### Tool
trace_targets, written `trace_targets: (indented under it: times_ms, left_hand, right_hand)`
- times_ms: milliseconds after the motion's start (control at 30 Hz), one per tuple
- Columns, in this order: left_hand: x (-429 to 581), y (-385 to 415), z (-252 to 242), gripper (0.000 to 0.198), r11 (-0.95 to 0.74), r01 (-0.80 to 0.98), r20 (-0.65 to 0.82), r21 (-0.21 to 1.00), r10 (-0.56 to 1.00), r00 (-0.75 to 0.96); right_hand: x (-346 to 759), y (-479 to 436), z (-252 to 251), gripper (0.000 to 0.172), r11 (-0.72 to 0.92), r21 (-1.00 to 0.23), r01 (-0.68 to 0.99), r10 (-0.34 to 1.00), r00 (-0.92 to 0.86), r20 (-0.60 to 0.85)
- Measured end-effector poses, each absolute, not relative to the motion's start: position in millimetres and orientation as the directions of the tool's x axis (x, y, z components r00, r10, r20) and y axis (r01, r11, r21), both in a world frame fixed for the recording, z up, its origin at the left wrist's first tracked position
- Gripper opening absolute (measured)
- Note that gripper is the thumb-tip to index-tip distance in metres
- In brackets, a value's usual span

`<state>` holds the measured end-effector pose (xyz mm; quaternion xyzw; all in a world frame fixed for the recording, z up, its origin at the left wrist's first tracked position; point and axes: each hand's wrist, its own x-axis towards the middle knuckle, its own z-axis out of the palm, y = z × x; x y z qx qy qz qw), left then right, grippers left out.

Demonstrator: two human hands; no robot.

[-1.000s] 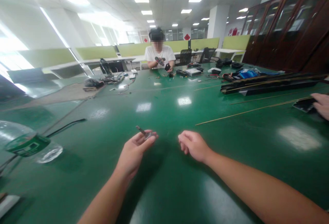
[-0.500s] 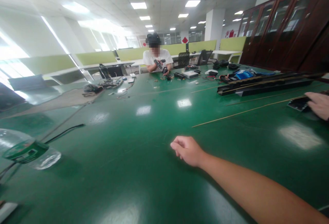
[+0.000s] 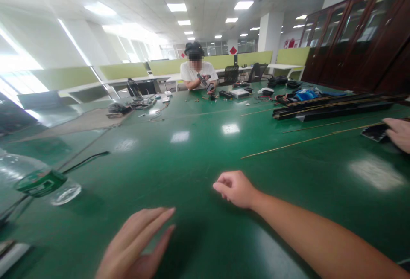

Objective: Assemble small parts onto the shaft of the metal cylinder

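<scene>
My right hand [image 3: 235,189] rests on the green tabletop [image 3: 179,176] with its fingers curled in and the thumb against the forefinger. Nothing shows in it. My left hand [image 3: 137,245], slightly blurred, is over the near part of the table. Its fingers are stretched out and the thumb stands apart, with a bare gap between. Beyond my right hand, a thin brass-coloured rod [image 3: 288,144] lies on the table, apart from it. To the left of my left hand lies a clear plastic bottle [image 3: 65,191] with a green label.
Another person's hand [image 3: 400,134] touches a black profile [image 3: 375,133] at the right edge. Long black profiles [image 3: 333,109] and a blue item [image 3: 306,94] lie behind. Across the table a person [image 3: 198,72] holds a drill-like tool [image 3: 201,78]. A black cable [image 3: 86,161] lies left.
My left hand has come into view from the bottom edge, fingers stretched out. My right hand stays in place on the table. The view has shifted slightly.
</scene>
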<state>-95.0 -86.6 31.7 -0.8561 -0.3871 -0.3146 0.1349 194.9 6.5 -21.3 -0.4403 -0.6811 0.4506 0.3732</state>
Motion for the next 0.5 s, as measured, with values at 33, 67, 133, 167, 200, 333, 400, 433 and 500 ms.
trace_targets:
  times_ms: [33, 67, 133, 167, 200, 333, 400, 433, 500]
  left_hand:
    - [-74.8, -76.9, 30.9, 0.041, -0.698, 0.716, 0.574, 0.000, 0.586, 0.571]
    - [-55.3, -66.5, 30.1, 0.042, -0.731, 0.682, 0.542, 0.006, 0.576, 0.612]
    - [-21.6, -47.0, 28.3, 0.041, -0.776, 0.626, 0.500, 0.074, 0.572, 0.650]
    - [-8.4, -39.2, 27.4, 0.036, -0.793, 0.596, 0.487, 0.124, 0.572, 0.660]
    - [2.1, -33.0, 26.8, 0.031, -0.798, 0.575, 0.471, 0.180, 0.583, 0.662]
    - [19.4, -24.2, 28.6, 0.020, -0.723, 0.586, 0.373, 0.365, 0.691, 0.619]
    - [11.3, -27.3, 32.9, 0.023, -0.678, 0.617, 0.332, 0.400, 0.735, 0.592]
    - [2.2, -30.5, 35.9, 0.024, -0.667, 0.630, 0.331, 0.399, 0.745, 0.579]
    - [-25.3, -40.2, 43.0, 0.022, -0.650, 0.663, 0.379, 0.371, 0.758, 0.530]
  right_hand:
    - [195.0, 5.8, -22.1, 0.026, 0.231, -0.936, 0.265, 0.926, -0.355, 0.128]
    - [195.0, 5.1, -22.7, 0.025, 0.262, -0.928, 0.266, 0.912, -0.382, 0.149]
    - [195.1, 3.9, -23.0, 0.022, 0.328, -0.909, 0.258, 0.879, -0.436, 0.194]
    - [195.1, 3.4, -22.7, 0.022, 0.356, -0.899, 0.254, 0.864, -0.456, 0.213]
    - [195.2, 3.0, -22.0, 0.022, 0.379, -0.890, 0.253, 0.853, -0.469, 0.230]
    - [195.9, 2.2, -17.8, 0.031, 0.419, -0.873, 0.248, 0.830, -0.496, 0.257]
    - [196.5, 1.4, -15.9, 0.029, 0.404, -0.889, 0.215, 0.811, -0.534, 0.240]
    - [196.9, 0.8, -15.2, 0.027, 0.393, -0.897, 0.201, 0.801, -0.553, 0.227]
    - [197.5, -0.4, -14.3, 0.027, 0.376, -0.905, 0.197, 0.789, -0.580, 0.202]
